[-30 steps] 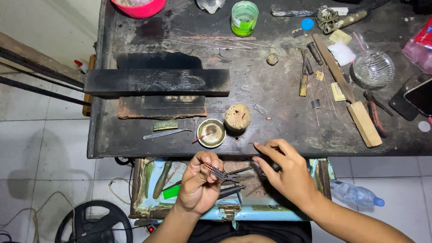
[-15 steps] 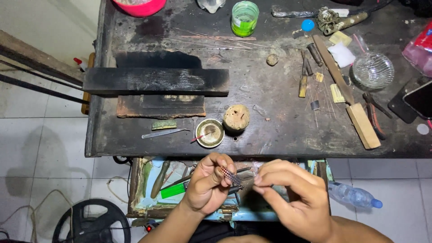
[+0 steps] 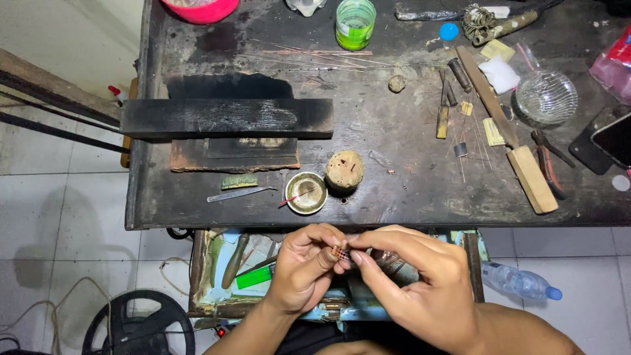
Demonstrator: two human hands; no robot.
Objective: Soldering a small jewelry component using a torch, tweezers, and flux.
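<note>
My left hand (image 3: 303, 268) and my right hand (image 3: 420, 283) meet over an open drawer (image 3: 209, 263) below the workbench edge. Between the fingertips of both hands is a small reddish wire piece (image 3: 340, 252); the thumb and forefinger of each hand pinch it. Thin metal tools lie in the drawer under my hands, mostly hidden. On the dark workbench (image 3: 394, 190) just above sit a small round metal dish (image 3: 306, 192) and a tan lump (image 3: 344, 170).
A charred black block (image 3: 227, 118) lies at the bench's left. A large file with a wooden handle (image 3: 516, 144), a glass bowl (image 3: 545, 98), a green cup (image 3: 355, 23), thin wires and small tools fill the right. A plastic bottle (image 3: 519, 281) lies on the tiled floor.
My right hand came in from the drawer's right side to join the left hand; both now pinch the small wire piece close together.
</note>
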